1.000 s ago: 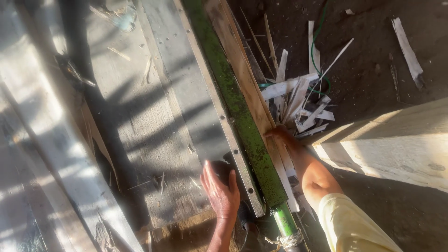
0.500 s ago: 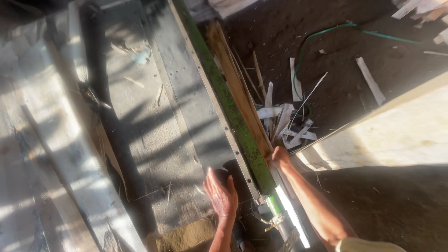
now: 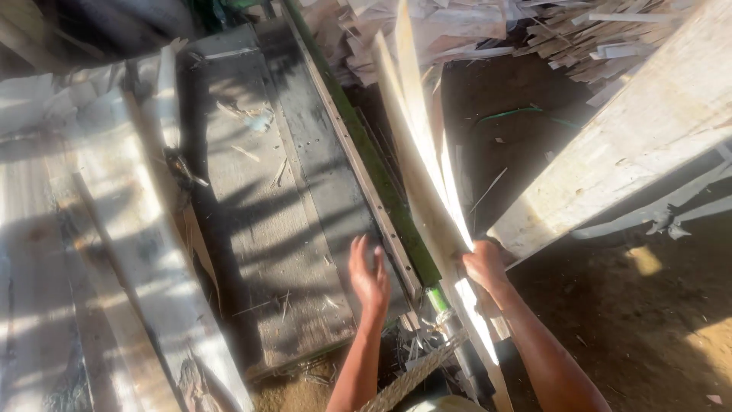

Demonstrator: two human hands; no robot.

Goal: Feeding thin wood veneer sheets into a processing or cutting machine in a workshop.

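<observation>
Gripping the near end of a thin wooden strip (image 3: 419, 160), the right hand (image 3: 484, 263) is closed around it; the strip's long axis runs away and upward toward the scrap pile (image 3: 473, 30). Left hand (image 3: 370, 275) is open above the grey bench (image 3: 259, 229), beside the green rail (image 3: 381, 183). Dirt floor (image 3: 648, 328), sunlit plank (image 3: 633, 130) at right.

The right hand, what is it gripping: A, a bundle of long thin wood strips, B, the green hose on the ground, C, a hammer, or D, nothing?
A: the right hand is closed around the long thin wood strips, while the left hand hangs open over the grey table.
</observation>
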